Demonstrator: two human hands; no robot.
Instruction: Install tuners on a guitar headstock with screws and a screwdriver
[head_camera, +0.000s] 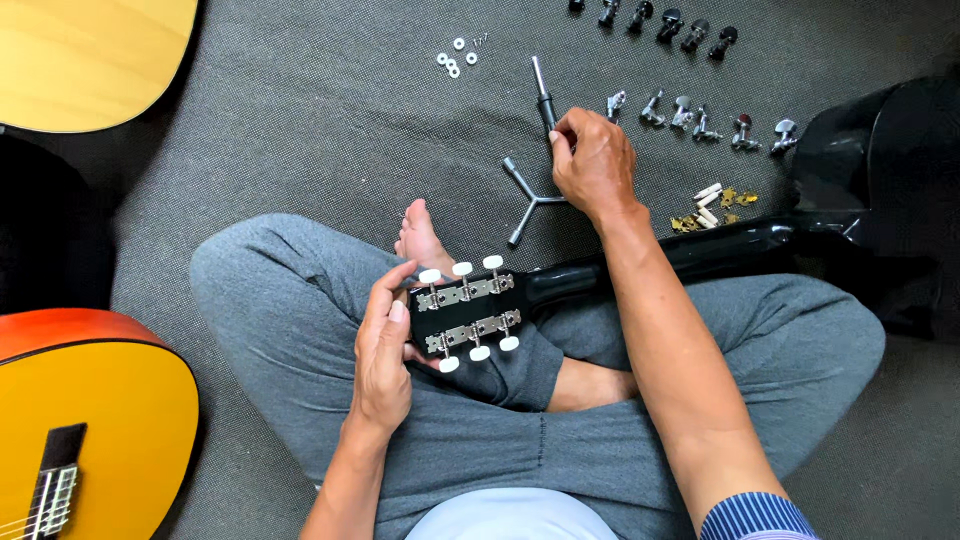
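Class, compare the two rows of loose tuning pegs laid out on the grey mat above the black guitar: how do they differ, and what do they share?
The upper row of tuning pegs has black knobs; the lower row of tuning pegs is mostly silvery metal, with one reddish knob. The upper row lies at the frame's edge, far from the right hand; the lower row begins just beside it. Both rows lie loose on the mat, evenly spaced.
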